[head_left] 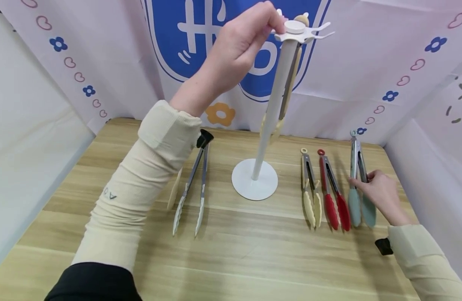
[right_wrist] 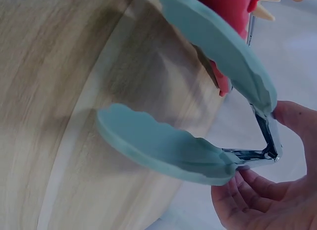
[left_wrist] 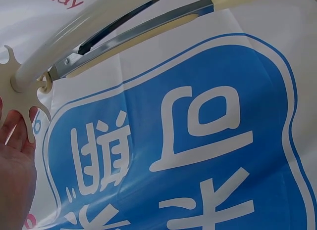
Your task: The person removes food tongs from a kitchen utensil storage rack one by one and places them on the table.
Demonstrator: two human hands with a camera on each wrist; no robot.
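Note:
At the top of a white hook stand (head_left: 276, 98), my left hand (head_left: 240, 46) grips the hooked head (head_left: 304, 32) with curled fingers. Cream tongs (head_left: 292, 79) hang from a hook behind the pole; the left wrist view shows their metal arm (left_wrist: 133, 37). On the right of the table, my right hand (head_left: 383, 194) holds pale blue-green tongs (head_left: 355, 207) by their arms, thumb on one side and fingers on the other. The right wrist view shows their scalloped tips (right_wrist: 168, 146) spread apart. Beside them lie red tongs (head_left: 330, 211), then another cream pair (head_left: 309, 207).
White-tipped tongs with metal arms (head_left: 186, 194) and a black end lie spread left of the stand's round base (head_left: 253, 190). A beige strip-like thing (head_left: 174, 192) is partly hidden by my left sleeve. A printed cloth (head_left: 358, 67) hangs behind the wooden table (head_left: 246, 267).

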